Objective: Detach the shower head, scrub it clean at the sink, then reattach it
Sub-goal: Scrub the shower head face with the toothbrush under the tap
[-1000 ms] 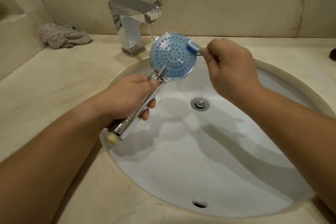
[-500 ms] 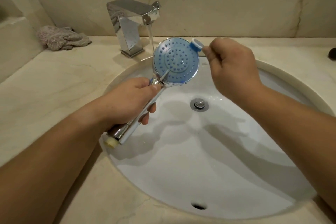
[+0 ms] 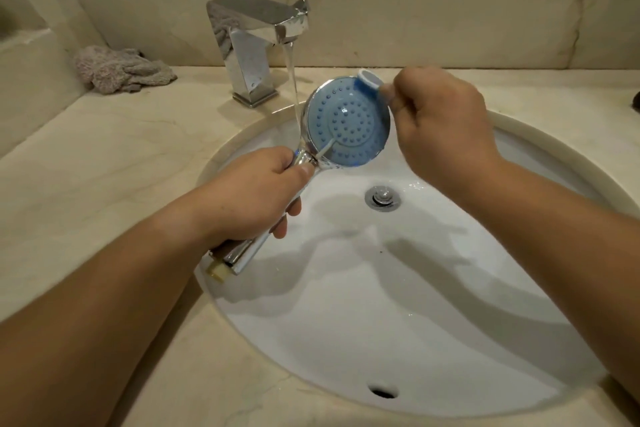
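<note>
A chrome shower head (image 3: 346, 121) with a round blue nozzle face is held over the white sink (image 3: 398, 305). My left hand (image 3: 256, 194) grips its chrome handle, whose threaded end sticks out below my palm. My right hand (image 3: 440, 128) holds a small brush (image 3: 369, 80) with blue bristles, pressed against the top right rim of the blue face. Water runs from the chrome faucet (image 3: 256, 42) down along the left edge of the shower head.
A crumpled grey cloth (image 3: 121, 74) lies on the beige marble counter (image 3: 104, 166) at the back left. The drain plug (image 3: 382, 198) sits mid-basin, the overflow hole (image 3: 383, 392) at the near wall. A marble wall rises behind.
The shower head has shifted slightly down and right, nearer the water stream. The brush stays at the top right rim of the face.
</note>
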Motion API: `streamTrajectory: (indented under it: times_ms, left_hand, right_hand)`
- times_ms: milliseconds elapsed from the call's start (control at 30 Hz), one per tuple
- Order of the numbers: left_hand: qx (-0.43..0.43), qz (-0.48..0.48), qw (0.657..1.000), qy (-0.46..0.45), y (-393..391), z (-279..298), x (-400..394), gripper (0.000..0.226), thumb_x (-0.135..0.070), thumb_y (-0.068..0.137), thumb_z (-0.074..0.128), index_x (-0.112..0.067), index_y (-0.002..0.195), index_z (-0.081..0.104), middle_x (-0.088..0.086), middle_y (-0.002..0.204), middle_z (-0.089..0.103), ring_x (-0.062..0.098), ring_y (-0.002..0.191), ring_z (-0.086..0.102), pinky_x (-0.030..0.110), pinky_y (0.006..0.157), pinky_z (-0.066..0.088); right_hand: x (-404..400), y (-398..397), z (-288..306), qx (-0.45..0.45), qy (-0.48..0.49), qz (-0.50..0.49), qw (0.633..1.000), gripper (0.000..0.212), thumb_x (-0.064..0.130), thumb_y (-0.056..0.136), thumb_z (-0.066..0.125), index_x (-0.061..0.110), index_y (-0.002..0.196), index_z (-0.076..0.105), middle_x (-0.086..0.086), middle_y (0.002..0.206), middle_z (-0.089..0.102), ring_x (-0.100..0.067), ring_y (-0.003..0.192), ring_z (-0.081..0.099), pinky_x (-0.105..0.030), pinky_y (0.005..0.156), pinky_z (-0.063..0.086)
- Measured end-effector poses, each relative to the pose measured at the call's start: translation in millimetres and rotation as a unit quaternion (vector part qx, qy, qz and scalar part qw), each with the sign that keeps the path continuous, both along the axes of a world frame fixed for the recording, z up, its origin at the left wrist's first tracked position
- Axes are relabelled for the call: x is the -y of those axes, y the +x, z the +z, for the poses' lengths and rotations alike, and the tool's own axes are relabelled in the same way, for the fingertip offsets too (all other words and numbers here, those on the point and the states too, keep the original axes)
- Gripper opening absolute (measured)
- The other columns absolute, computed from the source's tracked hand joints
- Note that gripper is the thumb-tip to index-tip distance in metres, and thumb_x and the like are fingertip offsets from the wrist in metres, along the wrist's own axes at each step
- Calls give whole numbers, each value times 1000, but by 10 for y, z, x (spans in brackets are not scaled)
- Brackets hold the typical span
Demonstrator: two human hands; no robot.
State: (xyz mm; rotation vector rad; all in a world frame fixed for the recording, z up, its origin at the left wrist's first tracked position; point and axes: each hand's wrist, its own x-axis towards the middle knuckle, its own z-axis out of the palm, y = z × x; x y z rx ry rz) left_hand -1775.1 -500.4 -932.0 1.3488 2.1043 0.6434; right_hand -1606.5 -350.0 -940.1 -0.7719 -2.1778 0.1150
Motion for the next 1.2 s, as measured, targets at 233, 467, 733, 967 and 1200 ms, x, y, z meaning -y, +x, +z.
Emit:
streamTrajectory:
  times_ms: [233, 467, 733, 967, 1200]
  left_hand:
    - [-52, -10, 999, -10, 77, 36, -8, 35, -45, 106, 40, -17, 89, 54, -3, 78, 70, 11, 51, 67, 36, 66, 52]
    - [-75, -10, 997, -16, 102, 45, -12, 35, -44, 106, 40, -17, 88, 54, -3, 75, 70, 9, 50, 67, 31, 60, 44]
    - [-72, 0, 997, -16, 83, 81, -11, 37, -44, 107, 39, -17, 89, 55, -3, 74, 69, 7, 49, 65, 32, 61, 47]
    - [-56, 0, 998, -13, 57, 62, -15, 36, -44, 107, 39, -17, 90, 54, -4, 76, 69, 8, 49, 65, 33, 64, 49]
    - [-35, -2, 999, -14, 68, 44, -5, 37, -43, 106, 41, -13, 91, 56, -1, 75, 71, 13, 51, 66, 37, 66, 52]
  right_hand:
    - [62, -46, 9, 4, 15, 3, 1000, 27, 34, 98, 43, 19, 76, 41, -2, 75, 44, -28, 65, 42, -37, 55, 38]
    - [116, -65, 10, 20, 55, 31, 998, 28, 30, 96, 46, 10, 79, 53, -6, 75, 48, -30, 61, 44, -33, 51, 34]
    - [113, -40, 3, 33, 66, 45, 996, 33, 35, 96, 42, 9, 79, 55, -7, 74, 49, -30, 59, 44, -32, 50, 33]
    - [111, -39, 6, 36, 66, 51, 996, 35, 36, 96, 40, 9, 79, 54, -10, 75, 52, -32, 59, 45, -33, 50, 33]
    - [71, -25, 14, 39, 61, 25, 997, 30, 34, 95, 43, 11, 78, 52, -8, 75, 50, -33, 63, 48, -32, 53, 30]
